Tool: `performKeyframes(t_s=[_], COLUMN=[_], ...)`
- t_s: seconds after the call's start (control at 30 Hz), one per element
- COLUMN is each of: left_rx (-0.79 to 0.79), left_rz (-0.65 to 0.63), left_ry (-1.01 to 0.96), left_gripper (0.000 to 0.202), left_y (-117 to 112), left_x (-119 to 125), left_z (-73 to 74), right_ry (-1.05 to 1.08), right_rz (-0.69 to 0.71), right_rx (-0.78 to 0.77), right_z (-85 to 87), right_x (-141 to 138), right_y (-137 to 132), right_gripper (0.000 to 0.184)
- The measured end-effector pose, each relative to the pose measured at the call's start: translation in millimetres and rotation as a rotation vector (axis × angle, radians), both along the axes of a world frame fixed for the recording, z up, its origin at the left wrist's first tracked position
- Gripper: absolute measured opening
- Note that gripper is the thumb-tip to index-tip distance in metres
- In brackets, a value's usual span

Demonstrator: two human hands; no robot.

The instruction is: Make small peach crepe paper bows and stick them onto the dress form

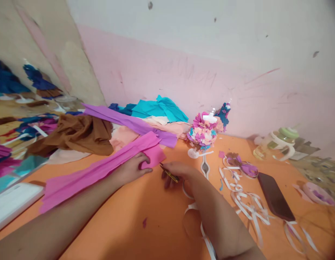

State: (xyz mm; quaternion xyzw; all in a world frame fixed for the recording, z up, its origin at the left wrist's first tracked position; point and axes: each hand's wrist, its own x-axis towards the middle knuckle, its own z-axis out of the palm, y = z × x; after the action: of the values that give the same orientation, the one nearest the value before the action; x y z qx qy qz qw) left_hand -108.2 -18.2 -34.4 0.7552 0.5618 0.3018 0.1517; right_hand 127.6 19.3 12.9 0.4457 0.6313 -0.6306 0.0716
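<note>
My left hand (135, 167) lies on a long strip of bright pink crepe paper (83, 177), its thumb and forefinger apart near the strip's far end. In my right hand (181, 170) is a small pair of yellow thread snips (171, 174), with dark tips pointing toward the pink paper. The tips appear just beside the paper's edge; whether they touch it I cannot tell. A purple crepe strip (124, 121) lies beyond, crossing over peach paper (124, 137). Part of my right hand's fingers is hidden under the snips.
Brown crepe paper (81, 131) and turquoise paper (159, 110) are heaped behind. A small dress form covered in paper flowers (201, 133) stands at the back. White ribbon strips (244, 204), a dark phone (275, 196) and a handled jar (274, 144) are on the right of the orange table (124, 227).
</note>
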Motion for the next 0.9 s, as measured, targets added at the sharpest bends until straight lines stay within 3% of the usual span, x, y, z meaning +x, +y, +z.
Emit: performKeyframes(t_s=[0.5, 0.9], left_rx=[0.163, 0.269], left_rz=[-0.062, -0.116], left_ry=[0.132, 0.118], left_gripper=[0.020, 0.016], left_y=[4.9, 1.0], left_x=[4.2, 10.0], left_z=[-14.0, -11.2], right_ry=[0.044, 0.070], right_rz=[-0.030, -0.122], right_rx=[-0.007, 0.067], right_z=[4.3, -7.1], right_x=[-3.5, -13.5], right_y=[-1.2, -1.8], right_gripper=[0.056, 0.063])
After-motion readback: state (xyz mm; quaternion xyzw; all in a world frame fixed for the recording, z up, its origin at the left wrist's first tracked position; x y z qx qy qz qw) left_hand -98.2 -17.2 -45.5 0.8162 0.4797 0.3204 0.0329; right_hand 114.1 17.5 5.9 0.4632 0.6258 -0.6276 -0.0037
